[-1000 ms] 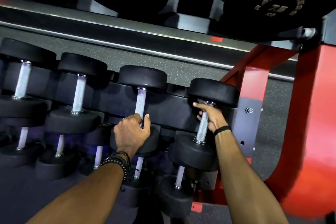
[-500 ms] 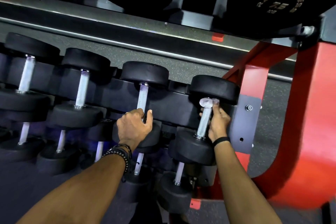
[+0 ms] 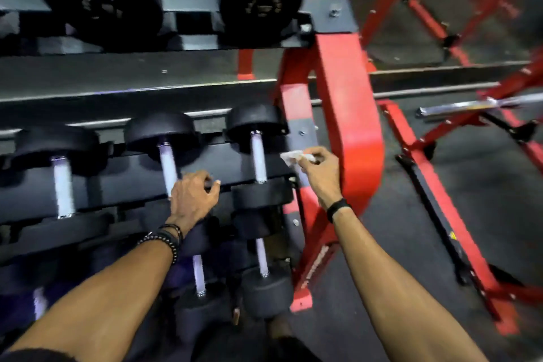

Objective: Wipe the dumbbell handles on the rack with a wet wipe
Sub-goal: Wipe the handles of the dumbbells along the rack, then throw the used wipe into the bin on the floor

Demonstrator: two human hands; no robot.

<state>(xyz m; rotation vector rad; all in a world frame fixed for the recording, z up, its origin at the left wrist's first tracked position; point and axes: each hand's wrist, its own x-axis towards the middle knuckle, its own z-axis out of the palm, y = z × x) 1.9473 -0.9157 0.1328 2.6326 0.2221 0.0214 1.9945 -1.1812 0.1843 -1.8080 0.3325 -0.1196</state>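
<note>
Fingers (image 3: 316,154) of the right hand (image 3: 318,176) pinch the wet wipe (image 3: 295,156) just beside the end dumbbell's handle (image 3: 258,160), not touching it. Left hand (image 3: 191,195), curled, apparently grips the neighbouring handle (image 3: 168,164); blur obscures contact. Good practice: wrap the wipe fully around each bar and stroke its whole length.

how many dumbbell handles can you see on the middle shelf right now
3. The left handle stands clear; the middle handle runs down behind the left hand; the right handle is beside the right hand holding the wipe. More may lie beyond the left edge.
</note>
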